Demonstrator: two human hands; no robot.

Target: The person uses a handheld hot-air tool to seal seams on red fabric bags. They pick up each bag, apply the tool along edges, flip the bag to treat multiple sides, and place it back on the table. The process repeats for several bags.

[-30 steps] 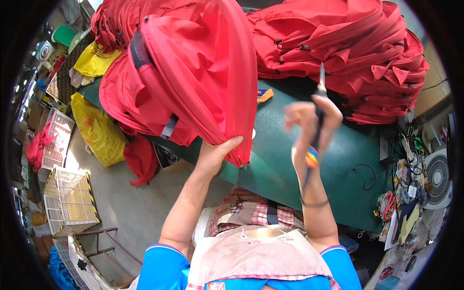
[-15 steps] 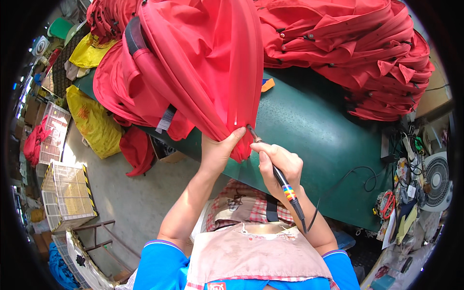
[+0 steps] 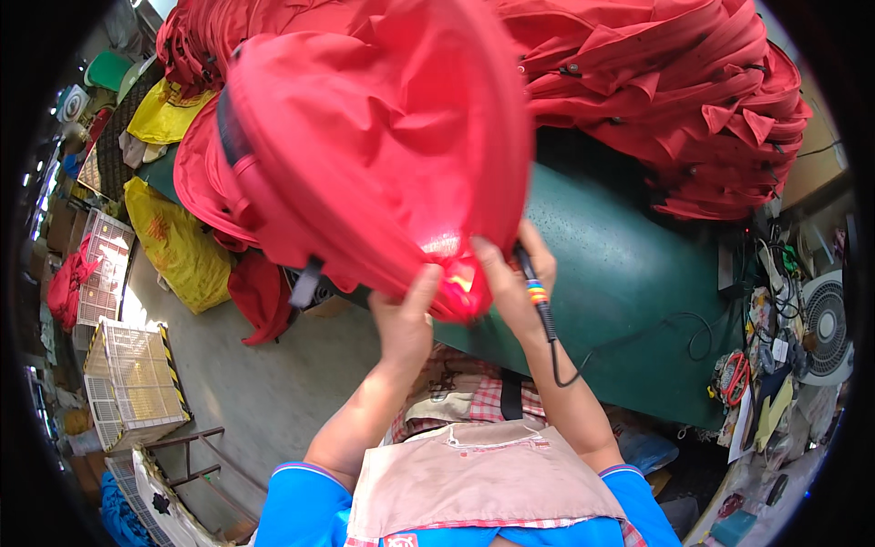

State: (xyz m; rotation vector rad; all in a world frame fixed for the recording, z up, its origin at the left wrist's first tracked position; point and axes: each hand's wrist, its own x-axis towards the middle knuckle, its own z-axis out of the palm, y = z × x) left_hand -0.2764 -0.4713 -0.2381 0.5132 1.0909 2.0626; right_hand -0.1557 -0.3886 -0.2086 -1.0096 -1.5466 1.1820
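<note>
A large red fabric piece [image 3: 365,118], bag-like with curved seams and a dark strap, rises over the green table in front of me. My left hand [image 3: 404,330] pinches its lower corner, thumb on top and fingers underneath. At the other side of the corner, my right hand [image 3: 518,287] presses its thumb against the fabric. That same hand keeps hold of a pen-shaped soldering iron [image 3: 538,294], which has a black handle with coloured bands. The iron's tip is hidden behind the hand and cloth. Light glows on the fabric between my two thumbs.
A big heap of red fabric pieces [image 3: 665,109] covers the back of the green table [image 3: 629,273]. The iron's cord [image 3: 629,333] trails right. A white fan [image 3: 825,326] and clutter stand at the right; yellow bags [image 3: 182,242] and a wire crate [image 3: 137,383] are at the left.
The iron's tip was at the fabric's lower corner; now the iron is turned back in my right hand, whose thumb has come onto the cloth. The fabric has spread open and shifted right.
</note>
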